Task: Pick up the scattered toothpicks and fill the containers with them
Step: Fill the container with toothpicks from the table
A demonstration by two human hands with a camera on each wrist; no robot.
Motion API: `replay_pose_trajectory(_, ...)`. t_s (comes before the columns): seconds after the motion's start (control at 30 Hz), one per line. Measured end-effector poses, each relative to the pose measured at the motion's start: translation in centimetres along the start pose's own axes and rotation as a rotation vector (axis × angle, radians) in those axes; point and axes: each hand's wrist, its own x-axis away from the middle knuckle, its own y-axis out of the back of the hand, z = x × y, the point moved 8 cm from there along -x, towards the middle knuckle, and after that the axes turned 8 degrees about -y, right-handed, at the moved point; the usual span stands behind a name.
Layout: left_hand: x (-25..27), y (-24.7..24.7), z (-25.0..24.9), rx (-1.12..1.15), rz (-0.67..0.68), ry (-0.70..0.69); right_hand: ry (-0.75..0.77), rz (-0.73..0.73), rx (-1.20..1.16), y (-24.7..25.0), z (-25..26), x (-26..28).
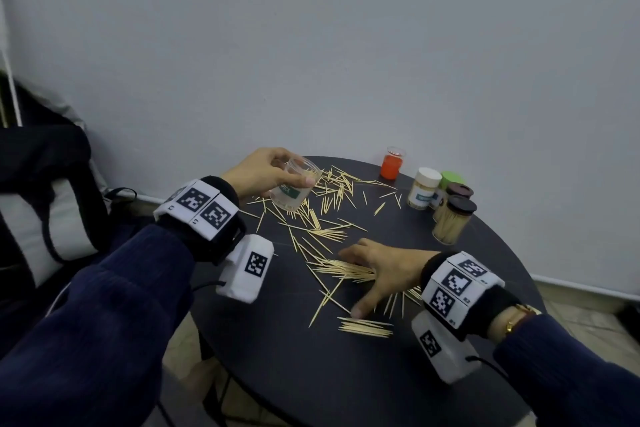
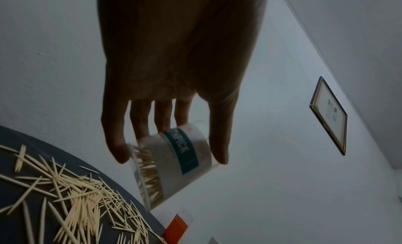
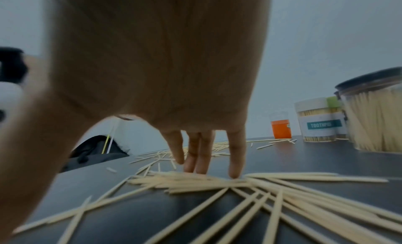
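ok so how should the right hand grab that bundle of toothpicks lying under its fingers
Pinch the flat bundle of pale wooden toothpicks across its middle, coming from above. The sticks lie parallel on the dark round table, so right hand fingers and thumb can squeeze them together.

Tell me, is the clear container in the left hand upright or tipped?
Tipped. The left hand holds the clear container slanted above the table, its label running diagonally, with some toothpicks inside.
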Motion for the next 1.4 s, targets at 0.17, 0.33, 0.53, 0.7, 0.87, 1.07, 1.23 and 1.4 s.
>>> replay_pose_trajectory(0.17,0.2,0.0,0.0,-0.008,0.001,-0.001,-0.017,-0.008,0.142,-1.6,0.0,0.5)
replay_pose_trajectory(0.33,0.1,0.0,0.3,-0.007,-0.002,0.008,0.026,-0.079,0.104,-0.3,0.4,-0.2)
replay_pose_trajectory(0.53,-0.2,0.0,0.6,-0.021,0.003,0.009,0.014,-0.162,0.121,0.8,1.0,-1.2)
replay_pose_trajectory(0.7,-0.4,-0.1,0.8,-0.015,0.009,0.009,-0.029,-0.168,0.227,0.7,1.5,-1.8)
replay_pose_trajectory(0.87,-0.7,-0.3,0.9,-0.028,0.017,0.010,-0.093,-0.148,0.299,0.1,1.3,-2.5)
replay_pose_trajectory(1.07,-1.1,-1.2,0.9,-0.077,0.044,0.005,-0.120,-0.159,0.352,-0.6,1.0,-2.8)
replay_pose_trajectory(1.23,-1.3,-1.7,1.0,-0.100,0.056,-0.002,-0.112,-0.158,0.395,-0.7,0.9,-2.9)
replay_pose_trajectory(1.4,-1.4,-2.7,0.5,-0.119,0.082,-0.027,-0.110,-0.157,0.344,-0.6,0.7,-2.9)
